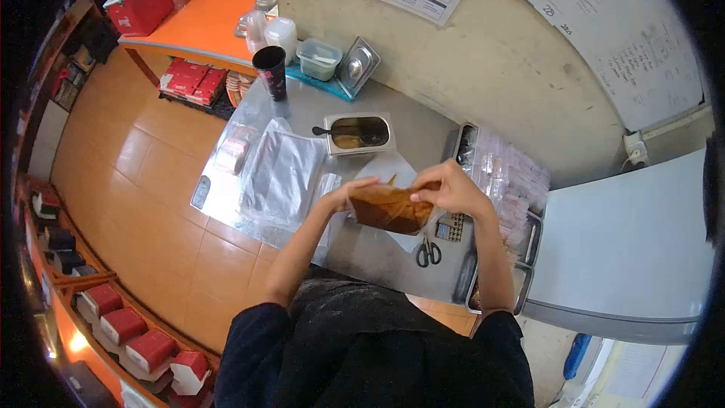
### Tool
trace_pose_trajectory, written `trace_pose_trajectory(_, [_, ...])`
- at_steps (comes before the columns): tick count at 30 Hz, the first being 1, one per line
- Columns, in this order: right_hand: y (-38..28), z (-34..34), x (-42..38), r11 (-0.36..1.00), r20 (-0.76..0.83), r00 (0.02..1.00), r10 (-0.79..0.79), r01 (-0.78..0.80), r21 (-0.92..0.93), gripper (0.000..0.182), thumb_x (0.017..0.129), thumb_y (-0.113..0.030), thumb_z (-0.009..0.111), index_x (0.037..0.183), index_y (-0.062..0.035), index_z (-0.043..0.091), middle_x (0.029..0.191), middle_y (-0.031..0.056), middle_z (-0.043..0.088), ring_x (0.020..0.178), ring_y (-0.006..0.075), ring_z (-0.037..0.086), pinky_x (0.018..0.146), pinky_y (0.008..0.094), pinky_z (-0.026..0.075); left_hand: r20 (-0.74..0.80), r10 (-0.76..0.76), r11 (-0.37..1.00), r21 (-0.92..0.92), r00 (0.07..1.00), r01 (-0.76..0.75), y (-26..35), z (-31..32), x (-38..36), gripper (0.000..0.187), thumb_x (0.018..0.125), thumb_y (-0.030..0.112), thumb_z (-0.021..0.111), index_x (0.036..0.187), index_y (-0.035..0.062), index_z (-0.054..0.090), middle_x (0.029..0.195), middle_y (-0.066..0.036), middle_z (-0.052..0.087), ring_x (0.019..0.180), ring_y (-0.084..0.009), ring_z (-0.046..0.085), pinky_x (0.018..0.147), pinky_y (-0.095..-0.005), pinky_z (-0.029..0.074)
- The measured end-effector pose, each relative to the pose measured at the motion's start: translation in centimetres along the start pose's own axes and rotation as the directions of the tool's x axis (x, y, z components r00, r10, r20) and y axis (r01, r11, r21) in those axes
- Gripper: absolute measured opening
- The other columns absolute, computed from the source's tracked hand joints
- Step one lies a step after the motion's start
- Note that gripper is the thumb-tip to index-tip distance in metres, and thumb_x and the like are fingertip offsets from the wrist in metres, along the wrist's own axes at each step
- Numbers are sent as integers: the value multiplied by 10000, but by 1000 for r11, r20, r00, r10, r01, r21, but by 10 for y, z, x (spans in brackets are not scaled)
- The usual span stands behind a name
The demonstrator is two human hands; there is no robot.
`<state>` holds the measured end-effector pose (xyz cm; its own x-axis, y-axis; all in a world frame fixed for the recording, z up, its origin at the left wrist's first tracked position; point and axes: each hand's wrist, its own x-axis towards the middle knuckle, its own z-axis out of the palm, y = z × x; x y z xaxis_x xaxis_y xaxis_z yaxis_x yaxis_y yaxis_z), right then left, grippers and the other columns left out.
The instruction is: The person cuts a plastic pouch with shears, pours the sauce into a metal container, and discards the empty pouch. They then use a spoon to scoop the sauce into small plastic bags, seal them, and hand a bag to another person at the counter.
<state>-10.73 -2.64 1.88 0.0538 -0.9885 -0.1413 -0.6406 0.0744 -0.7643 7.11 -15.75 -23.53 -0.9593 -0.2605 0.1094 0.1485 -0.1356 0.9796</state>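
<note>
I see the brown bag (387, 212) held nearer to the body than the metal pan (359, 152). The right hand (455, 192) pinches its upper edge; the left hand (349, 195) closes fingers on the opposite side, probably because so soft a bag would sag.

Arms (297, 263) fwd; L hand (346, 195) w/ fingers (366, 182) extended, R hand (453, 190) curled (thumb-index pinch).

A clear plastic bag (389, 213) — brown-filled — is held above the table (353, 248).
</note>
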Motion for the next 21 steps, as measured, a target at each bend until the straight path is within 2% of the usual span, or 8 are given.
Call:
trace_pose_trajectory(2, [7,-5,25,980,54,990,133,-139,141,168,784,-69,763,895,46,709,734,95,703,634,96,623,563,254,493,78,-10,995,-101,997,18,-17,-4,5,587,920,554,493,1251,79,588,1273,-118,591,1149,-228,561,999,-394,439])
trace_pose_trajectory(3, [20,-5,38,959,74,989,125,-140,246,222,801,-83,770,934,79,698,764,88,707,615,110,628,541,247,504,87,-32,940,-337,996,60,-10,-2,5,593,922,558,487,1255,77,586,1267,-120,594,1144,-233,565,1000,-400,442])
trace_pose_trajectory(7, [94,12,81,818,192,956,220,-288,499,210,811,-79,757,963,59,714,809,83,713,649,113,643,603,257,529,170,-96,232,-954,981,189,38,16,-12,619,930,573,465,1270,68,575,1242,-127,608,1124,-253,584,1003,-425,454])
trace_pose_trajectory(9, [113,19,97,792,164,958,235,-287,539,224,800,-93,768,969,47,719,812,81,713,663,109,643,630,251,523,32,-271,144,-987,962,73,24,20,-11,670,932,612,443,1294,59,552,1198,-123,630,1061,-270,618,960,-438,489])
trace_pose_trajectory(12, [148,25,115,780,138,945,298,-324,536,249,783,-118,786,973,31,725,811,76,712,671,107,642,649,243,513,-234,-398,600,-798,887,59,-14,11,-4,825,861,692,465,1442,109,411,1421,-156,478,1262,-395,469,971,-671,412])
trace_pose_trajectory(17, [176,21,136,803,150,924,353,-381,459,260,773,-142,797,967,16,730,830,68,716,696,111,646,668,242,503,106,-296,300,-933,949,198,15,2,1,782,871,697,431,1447,168,415,1480,-172,392,1242,-509,430,826,-813,364])
trace_pose_trajectory(19, [183,22,142,776,188,922,337,-386,499,256,772,-144,797,964,13,732,845,70,720,714,114,650,680,241,500,217,-310,-10,-974,926,226,8,-2,6,785,865,707,430,1448,181,416,1500,-174,361,1241,-538,412,790,-835,352])
trace_pose_trajectory(21, [187,21,146,744,224,912,345,-411,527,260,772,-147,796,967,12,733,858,70,723,729,113,650,689,242,495,196,-366,-22,-979,910,202,12,1,6,799,859,715,431,1453,181,408,1502,-176,358,1249,-532,407,800,-827,358])
